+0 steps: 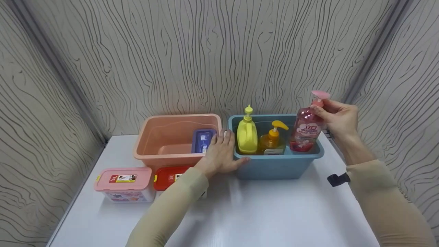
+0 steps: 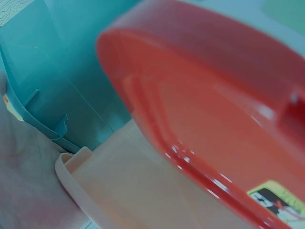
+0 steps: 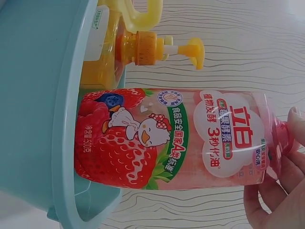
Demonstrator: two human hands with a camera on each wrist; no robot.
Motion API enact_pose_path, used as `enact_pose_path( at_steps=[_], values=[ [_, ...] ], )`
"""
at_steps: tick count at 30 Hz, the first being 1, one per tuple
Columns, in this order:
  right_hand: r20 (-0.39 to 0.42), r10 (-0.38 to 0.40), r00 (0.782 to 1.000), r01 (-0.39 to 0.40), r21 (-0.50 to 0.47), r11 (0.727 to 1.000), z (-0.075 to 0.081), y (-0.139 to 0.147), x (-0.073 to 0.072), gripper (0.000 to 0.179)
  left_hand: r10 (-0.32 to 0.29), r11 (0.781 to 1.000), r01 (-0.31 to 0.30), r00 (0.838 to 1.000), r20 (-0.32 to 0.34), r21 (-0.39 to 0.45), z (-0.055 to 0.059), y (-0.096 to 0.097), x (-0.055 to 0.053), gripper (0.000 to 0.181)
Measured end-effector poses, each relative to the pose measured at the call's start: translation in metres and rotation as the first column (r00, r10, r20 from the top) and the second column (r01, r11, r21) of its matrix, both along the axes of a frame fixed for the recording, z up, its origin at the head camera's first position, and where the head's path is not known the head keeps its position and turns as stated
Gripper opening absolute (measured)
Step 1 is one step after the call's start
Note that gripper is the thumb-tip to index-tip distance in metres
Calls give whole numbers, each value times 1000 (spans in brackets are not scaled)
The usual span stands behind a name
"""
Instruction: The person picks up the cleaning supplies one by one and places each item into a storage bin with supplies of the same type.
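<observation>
My right hand [image 1: 339,118] grips a pink pump bottle [image 1: 307,130] by its neck, just under the pump head. The bottle's lower end is inside the right part of the blue bin [image 1: 274,168], tilted slightly. In the right wrist view, the bottle [image 3: 171,138] shows a strawberry label, and its base overlaps the bin's rim. My left hand [image 1: 223,152] lies with fingers spread where the blue bin meets the peach bin [image 1: 164,137], its thumb against the blue bin's front. A yellow jug-like pump bottle [image 1: 247,135] and an amber pump bottle [image 1: 272,142] stand in the blue bin.
A purple-lidded box [image 1: 202,140] sits in the peach bin's right side. In front of that bin stand a pink-lidded box [image 1: 125,181] and a red-lidded box [image 1: 168,176], the latter partly behind my left forearm. Patterned walls [image 1: 192,61] enclose the white table [image 1: 267,212].
</observation>
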State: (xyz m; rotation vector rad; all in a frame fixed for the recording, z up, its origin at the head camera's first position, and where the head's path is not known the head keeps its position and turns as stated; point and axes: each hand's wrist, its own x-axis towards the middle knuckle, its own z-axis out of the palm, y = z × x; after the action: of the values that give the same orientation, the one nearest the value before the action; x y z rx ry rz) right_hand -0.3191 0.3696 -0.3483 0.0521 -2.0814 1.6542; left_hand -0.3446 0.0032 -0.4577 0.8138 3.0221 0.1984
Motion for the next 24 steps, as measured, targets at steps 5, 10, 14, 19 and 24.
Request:
enact_pose_path(
  at_steps=[5, 10, 14, 19, 24],
  values=[
    [24, -8, 1000, 9, -23, 1000, -3, 1, -2, 52, -2, 1000, 2, 1000, 3, 6, -1, 0, 0, 117],
    [55, -7, 998, 9, -30, 1000, -4, 0, -1, 56, -3, 1000, 3, 1000, -1, 4, 0, -1, 1, 117],
    [72, 24, 997, -18, -77, 997, -6, 0, 2, 60, 2, 1000, -2, 1000, 4, 6, 0, -1, 0, 117],
    [63, 43, 997, -38, -70, 997, -11, 1, 2, 57, 5, 1000, -5, 1000, 12, 14, 0, -1, 0, 118],
    [30, 58, 998, -56, -65, 996, -16, 1, -1, 56, 2, 1000, -2, 1000, 11, 2, 1, 0, 0, 118]
  ],
)
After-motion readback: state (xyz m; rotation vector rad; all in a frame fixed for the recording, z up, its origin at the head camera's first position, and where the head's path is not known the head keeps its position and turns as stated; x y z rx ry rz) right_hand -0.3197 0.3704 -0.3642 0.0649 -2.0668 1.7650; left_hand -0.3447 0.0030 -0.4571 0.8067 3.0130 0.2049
